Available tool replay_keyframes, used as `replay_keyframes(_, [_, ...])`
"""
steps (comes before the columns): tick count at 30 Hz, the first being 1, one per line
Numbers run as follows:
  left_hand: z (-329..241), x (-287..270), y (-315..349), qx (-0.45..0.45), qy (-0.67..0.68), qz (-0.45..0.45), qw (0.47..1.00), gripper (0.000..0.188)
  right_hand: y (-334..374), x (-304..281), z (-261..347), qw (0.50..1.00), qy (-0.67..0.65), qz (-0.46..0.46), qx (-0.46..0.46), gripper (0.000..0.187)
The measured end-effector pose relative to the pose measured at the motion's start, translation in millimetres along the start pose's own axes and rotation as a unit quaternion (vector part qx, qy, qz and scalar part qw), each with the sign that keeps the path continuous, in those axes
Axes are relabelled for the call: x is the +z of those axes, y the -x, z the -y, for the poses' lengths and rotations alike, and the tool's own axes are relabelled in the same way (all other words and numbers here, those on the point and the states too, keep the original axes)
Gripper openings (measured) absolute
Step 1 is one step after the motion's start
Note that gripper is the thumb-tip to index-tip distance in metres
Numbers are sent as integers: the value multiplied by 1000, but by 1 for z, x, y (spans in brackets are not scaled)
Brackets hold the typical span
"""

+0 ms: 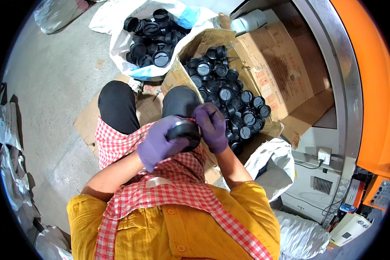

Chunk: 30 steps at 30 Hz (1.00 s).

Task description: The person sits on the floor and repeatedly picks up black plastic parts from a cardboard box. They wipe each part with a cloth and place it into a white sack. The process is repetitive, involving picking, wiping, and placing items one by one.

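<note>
Above my lap, my left hand [157, 145] in a purple glove is wrapped round a round black plastic cap [185, 129]. My right hand [212, 126], gloved the same way, is closed at the cap's right edge, its fingers curled together. Whatever those fingers grip, if anything, is too small or hidden to make out. Just beyond my right hand, a cardboard box [171, 80] holds a heap of similar black caps [226, 94]. Part of the cap in my left hand is covered by the fingers.
A white sack [119, 47] full of black caps stands beyond my knees. Right of me are an open white bag [271, 162] and an orange and grey machine [375, 86]. Flattened cardboard [89, 121] lies under my feet. Stacked white bags [11, 125] line the left.
</note>
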<state>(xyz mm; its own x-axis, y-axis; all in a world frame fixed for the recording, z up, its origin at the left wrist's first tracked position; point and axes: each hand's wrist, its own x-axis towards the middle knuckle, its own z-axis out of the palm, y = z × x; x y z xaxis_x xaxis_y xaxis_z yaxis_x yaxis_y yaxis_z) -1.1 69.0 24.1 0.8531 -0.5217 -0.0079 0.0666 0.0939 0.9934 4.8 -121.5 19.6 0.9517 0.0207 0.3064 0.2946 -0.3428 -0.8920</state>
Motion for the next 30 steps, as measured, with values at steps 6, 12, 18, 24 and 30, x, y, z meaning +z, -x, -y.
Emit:
replay_keyframes(6, [-2,-4,9,-54,331,21,942,33,10,12,12,866,-488,49,95,7])
replay_keyframes(12, [10,8,16,-146,636,88,752,43,-10,-9,49,938,-212,142,-236,45])
replay_keyframes(18, [39,34,37,-283,520,21,806,44,-28,1,75,855,-156,222,-443,38])
replay_keyframes(24, [3,21,24,-213,552,63,804,39,-22,-9,75,935,-42,41,-350,20])
replay_keyframes(30, [7,25,30,4,286,29,958,33,-32,-17,74,949,1,131,-286,20])
